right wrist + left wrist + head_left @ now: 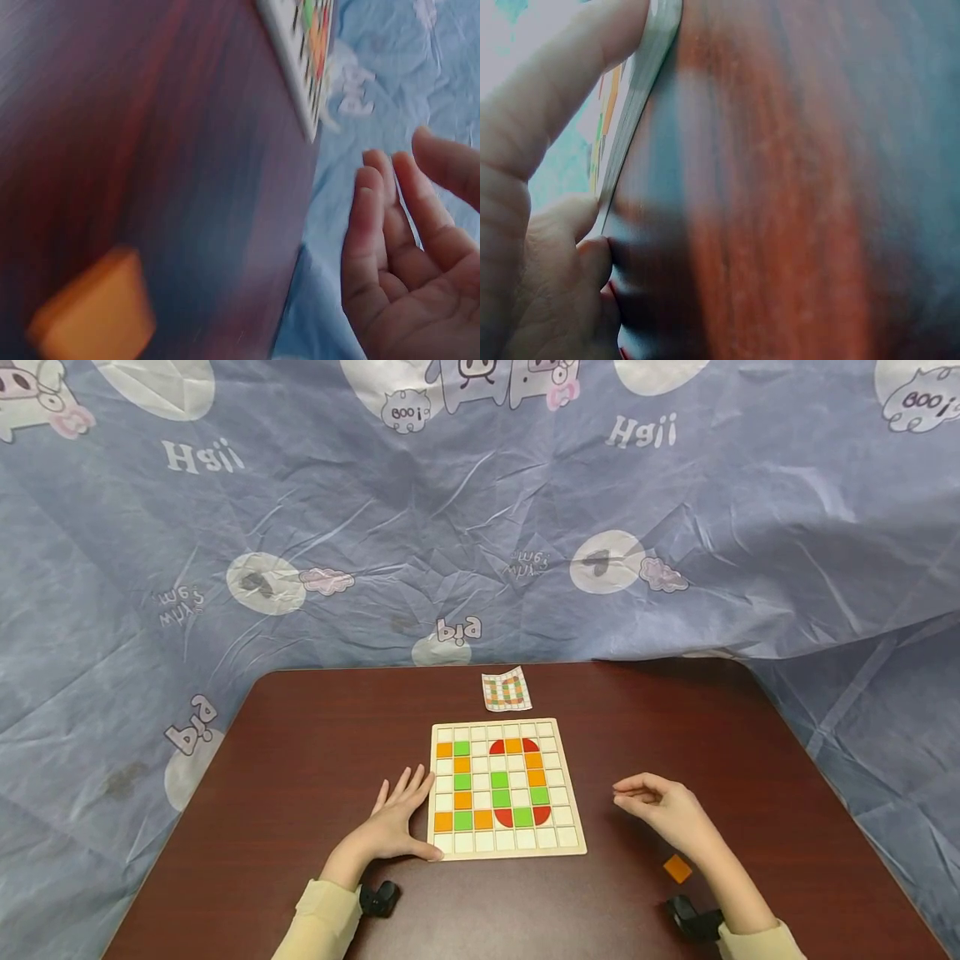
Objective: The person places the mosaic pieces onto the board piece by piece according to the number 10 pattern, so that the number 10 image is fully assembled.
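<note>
A square wooden grid board (483,842) lies on the table, with orange and green square tiles and red rounded pieces set in its cells. They form an upright bar with a foot at left and a ring at right; a white cell sits below the ring's upper-left red piece. My left hand (390,827) rests at the board's left edge, fingers spread, thumb at the near left corner. Right of the board hovers my right hand (663,806), its fingers slightly bent and holding nothing. A loose orange square tile (677,868) lies below it, blurred in the right wrist view.
Behind the board lies a small, slightly curled paper card (506,690) printed with a similar coloured grid. The dark wooden table (337,718) reaches back to a hanging blue printed cloth (420,527). Each wrist wears a black camera mount.
</note>
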